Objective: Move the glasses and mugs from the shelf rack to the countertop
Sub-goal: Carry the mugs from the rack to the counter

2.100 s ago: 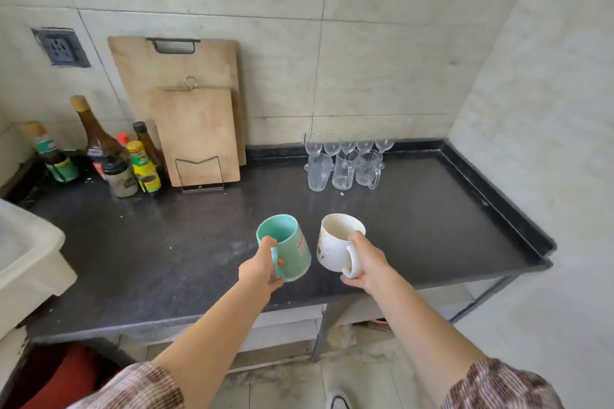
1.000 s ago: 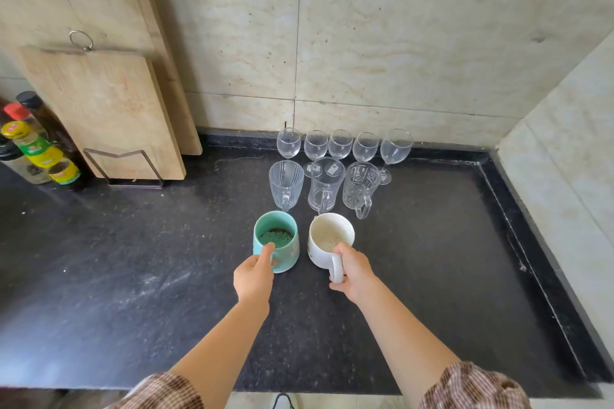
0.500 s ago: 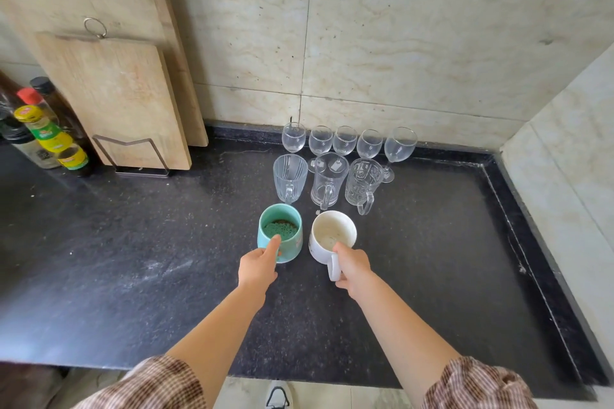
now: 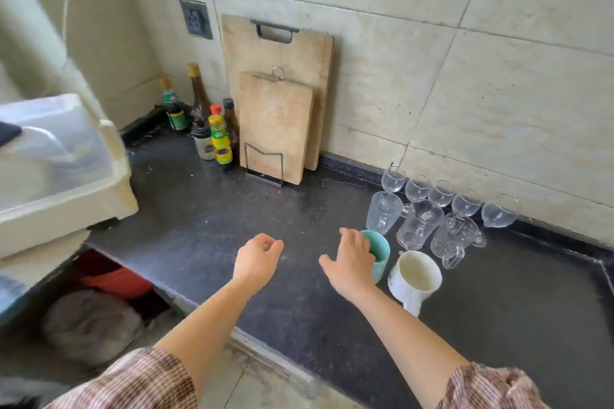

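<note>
A teal mug and a white mug stand upright side by side on the black countertop. Behind them stand three clear glass mugs and, against the wall, a row of several stemmed glasses. My left hand hovers over the counter left of the mugs, fingers loosely curled and holding nothing. My right hand is open with fingers spread, in front of the teal mug and partly hiding it. No shelf rack is in view.
Two wooden cutting boards lean on the tiled wall in a wire stand. Sauce bottles cluster left of them. A white plastic bin sits at the counter's left end. The counter has a raised rim at the right.
Both hands have let go of the mugs and pulled back to the left. The mugs now stand alone on the counter. My view has swung left, bringing the bottles and the bin into sight.
</note>
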Action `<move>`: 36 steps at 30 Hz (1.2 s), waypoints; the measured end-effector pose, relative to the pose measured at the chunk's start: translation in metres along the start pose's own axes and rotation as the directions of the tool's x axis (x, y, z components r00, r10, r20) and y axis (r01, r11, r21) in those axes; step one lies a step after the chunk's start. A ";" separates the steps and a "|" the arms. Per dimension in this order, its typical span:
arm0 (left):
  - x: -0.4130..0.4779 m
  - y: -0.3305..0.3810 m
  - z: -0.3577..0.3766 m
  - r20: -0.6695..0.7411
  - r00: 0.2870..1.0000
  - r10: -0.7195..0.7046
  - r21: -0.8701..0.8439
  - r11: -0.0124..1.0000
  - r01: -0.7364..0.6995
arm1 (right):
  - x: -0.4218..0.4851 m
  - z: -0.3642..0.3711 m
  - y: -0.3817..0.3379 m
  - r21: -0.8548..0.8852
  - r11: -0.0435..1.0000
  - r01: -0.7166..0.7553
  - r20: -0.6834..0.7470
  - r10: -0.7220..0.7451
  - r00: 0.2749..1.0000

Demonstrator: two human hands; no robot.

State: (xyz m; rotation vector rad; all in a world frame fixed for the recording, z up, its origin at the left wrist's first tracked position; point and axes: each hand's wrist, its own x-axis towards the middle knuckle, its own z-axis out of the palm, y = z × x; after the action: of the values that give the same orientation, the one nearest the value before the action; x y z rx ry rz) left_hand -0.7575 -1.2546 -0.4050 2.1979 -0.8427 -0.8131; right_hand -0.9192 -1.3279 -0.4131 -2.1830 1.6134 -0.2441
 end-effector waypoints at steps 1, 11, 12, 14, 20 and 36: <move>-0.006 -0.012 -0.017 -0.040 0.999 0.004 0.022 1.000 -0.003 | -0.006 0.007 -0.020 -0.021 0.997 0.072 0.032 -0.071 0.997; -0.127 -0.189 -0.199 -0.435 0.900 -0.037 0.112 0.989 0.095 | -0.136 0.088 -0.221 -0.037 0.815 0.578 0.305 -0.542 0.783; -0.145 -0.209 -0.215 -0.461 0.885 -0.063 0.108 0.986 0.126 | -0.156 0.097 -0.240 -0.032 0.789 0.613 0.318 -0.574 0.755; -0.182 -0.251 -0.248 -0.497 0.862 -0.102 0.118 0.976 0.184 | -0.198 0.117 -0.278 -0.015 0.736 0.677 0.346 -0.632 0.694; -0.292 -0.360 -0.343 -0.631 0.745 -0.216 0.100 0.930 0.354 | -0.320 0.172 -0.388 0.051 0.529 0.847 0.427 -0.778 0.460; -0.508 -0.579 -0.566 -0.849 0.247 -0.467 -0.216 0.734 0.644 | -0.604 0.295 -0.678 0.254 -0.094 0.963 0.394 -0.899 -0.192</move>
State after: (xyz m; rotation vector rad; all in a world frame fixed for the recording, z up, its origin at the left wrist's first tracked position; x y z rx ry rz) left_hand -0.4584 -0.3497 -0.3292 2.6242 0.4882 0.2519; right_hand -0.4066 -0.5272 -0.3287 -2.7528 -0.7281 0.0403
